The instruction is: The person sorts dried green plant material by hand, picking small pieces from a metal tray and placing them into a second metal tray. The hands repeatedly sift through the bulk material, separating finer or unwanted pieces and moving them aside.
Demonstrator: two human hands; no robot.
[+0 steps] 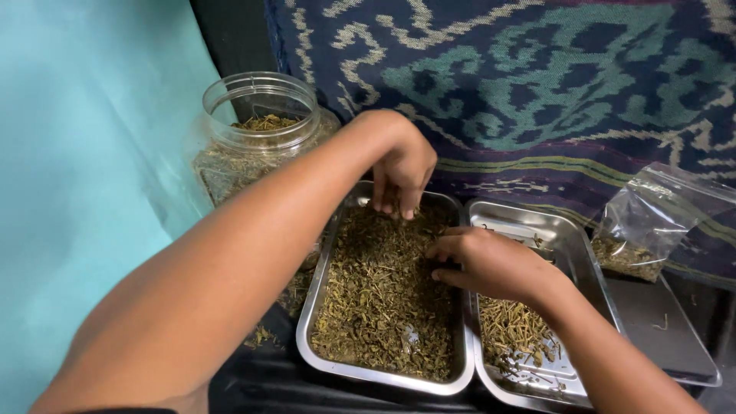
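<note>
- Head view: a rectangular stainless-steel tray (307, 322) lies on a dark surface, filled almost edge to edge with dried, chopped green-brown herb bits (383, 299); one small patch of bare metal shows near its front.
- The left hand (402, 165) hangs over the far end of this tray, fingertips (399, 205) bunched downward and pinching into the herb bits.
- The right hand (491, 264) rests across the seam between the two trays, fingers loosely curled and pointing left, their tips touching the herb; whether they hold any bits I cannot tell.
- A second rectangular steel tray (571, 245) sits touching the first on its right, mostly bare, with a thin heap of pale yellowish stalks (514, 333) at its near end, partly hidden by the right forearm.
- A clear plastic jar (261, 100) without a lid stands behind the left forearm, nearly full of the same herb.
- A clear zip bag (644, 222) with a little herb lies at right.
- A dark blue patterned woven cloth (537, 69) hangs behind, and a turquoise sheet (84, 153) covers the left.
</note>
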